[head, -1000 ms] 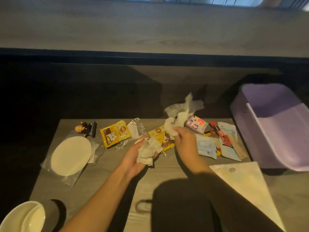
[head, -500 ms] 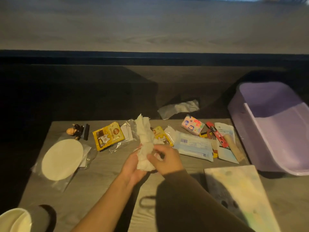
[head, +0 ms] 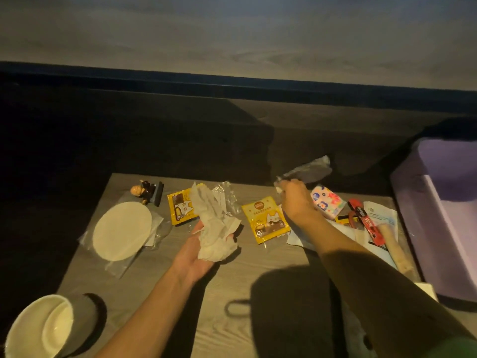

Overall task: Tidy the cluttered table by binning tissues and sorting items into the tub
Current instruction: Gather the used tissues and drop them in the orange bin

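My left hand is palm up over the middle of the table, holding a bunch of crumpled white tissues. My right hand reaches to the table's far edge and pinches another crumpled tissue that hangs off that edge in shadow. The lilac tub stands at the right, beside the table. Two yellow snack packets lie on the table, one between my hands and one partly behind the tissue bunch.
A colourful tissue pack, a red sachet and white packets lie at the right. A round white disc in clear wrap and a small figurine are at the left. A white bin sits bottom left.
My right hand let go of the tissue bunch, which stays in my left hand, and reached to the far edge, where it took hold of the remaining tissue.
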Motion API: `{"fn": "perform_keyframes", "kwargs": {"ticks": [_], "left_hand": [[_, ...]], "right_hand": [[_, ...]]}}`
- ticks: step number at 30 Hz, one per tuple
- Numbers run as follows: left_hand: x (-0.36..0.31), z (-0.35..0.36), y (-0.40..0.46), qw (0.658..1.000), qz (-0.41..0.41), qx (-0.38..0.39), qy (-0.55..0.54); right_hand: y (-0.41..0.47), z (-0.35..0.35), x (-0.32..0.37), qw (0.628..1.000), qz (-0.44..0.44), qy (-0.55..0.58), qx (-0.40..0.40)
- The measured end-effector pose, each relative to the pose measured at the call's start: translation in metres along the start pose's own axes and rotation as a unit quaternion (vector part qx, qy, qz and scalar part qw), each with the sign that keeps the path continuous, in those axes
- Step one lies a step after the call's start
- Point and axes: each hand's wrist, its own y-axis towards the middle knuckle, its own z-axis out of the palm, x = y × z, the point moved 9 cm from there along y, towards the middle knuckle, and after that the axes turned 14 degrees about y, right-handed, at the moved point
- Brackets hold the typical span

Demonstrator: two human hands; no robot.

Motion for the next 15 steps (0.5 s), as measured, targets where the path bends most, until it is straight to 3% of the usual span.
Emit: {"fn": "perform_keyframes", "kwargs": {"ticks": [2, 4, 7, 11, 15], "left_hand": [[-0.001, -0.001, 0.001, 1.000, -0.007, -0.023, 0.009], [-0.002, -0.002, 0.002, 0.998, 0.005, -0.045, 0.046], [-0.002, 0.017, -0.004, 0.995, 0.006, -0.042, 0.090], [0.010, 0.021, 0.000, 0.988, -0.008, -0.073, 0.133], [0.033, 0.040, -0.002, 0.981, -0.030, -0.048, 0.183]], "right_hand": [[-0.010, -0.017, -0.012, 0.982, 0.039, 0.165, -0.083], [-0.032, -0.040, -0.019, 0.934, 0.016, 0.308, -0.179], [-0.081, -0.062, -0.014, 0.865, -0.036, 0.450, -0.217], [-0.136, -0.044, -0.007, 0.775, -0.050, 0.617, -0.130], [-0.164, 0.014, 0.003, 0.801, -0.005, 0.598, 0.015]]}}
